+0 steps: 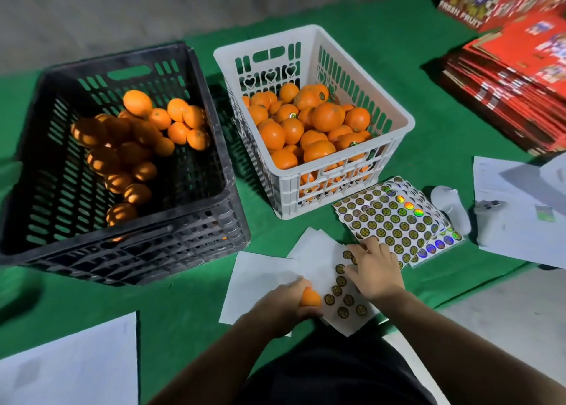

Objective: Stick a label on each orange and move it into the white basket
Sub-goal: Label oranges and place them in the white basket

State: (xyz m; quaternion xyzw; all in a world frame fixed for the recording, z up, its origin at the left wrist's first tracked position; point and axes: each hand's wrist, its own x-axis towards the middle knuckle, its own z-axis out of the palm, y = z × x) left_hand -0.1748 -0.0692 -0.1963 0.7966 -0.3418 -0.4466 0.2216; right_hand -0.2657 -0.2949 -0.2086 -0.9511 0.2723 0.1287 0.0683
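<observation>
One orange (311, 298) sits gripped in the left hand (283, 305) above a near-spent label sheet (338, 294); the right hand (375, 271) reaches onto the sheet, fingers apparently picking at a label, though the pinch is hidden; a sticker could fold or tear if lifted carelessly; the white basket (346, 68), heaped near its rim, risks fruit rolling out; the black crate (196, 77) holds the rest.

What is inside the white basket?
The white basket holds a heap of oranges, piled to about its rim. A few show a round dark label; on the others none shows. More fruit shows through the slotted front wall, but the basket's bottom is covered.
</observation>
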